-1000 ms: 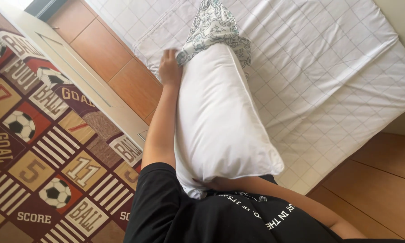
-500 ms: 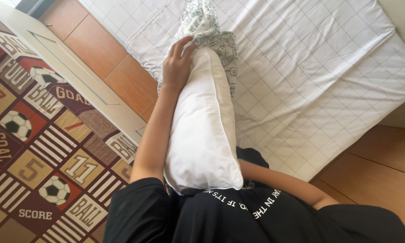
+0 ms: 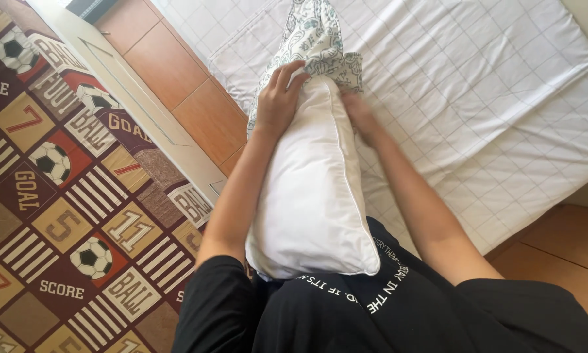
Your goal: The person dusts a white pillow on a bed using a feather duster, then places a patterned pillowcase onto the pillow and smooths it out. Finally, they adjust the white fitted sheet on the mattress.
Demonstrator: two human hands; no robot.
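To the left of the fingers, a brown patchwork rug (image 3: 58, 216) with football motifs covers the wooden floor (image 3: 176, 85). The left hand (image 3: 277, 98) curls over the top corner of a white pillow (image 3: 310, 196), its fingers (image 3: 287, 73) closed on the edge of a teal-patterned pillowcase (image 3: 313, 33) bunched over that end. The pillow stands propped against the person's black shirt (image 3: 372, 314). Just right of it, the right hand (image 3: 359, 114) grips the other side of the pillowcase opening; its fingers are mostly hidden, seemingly pinched on cloth. Beyond lies a bed (image 3: 477, 98) under a white checked sheet. The pillow could slide off the body, or the case could snag on 1 corner if pulled unevenly.
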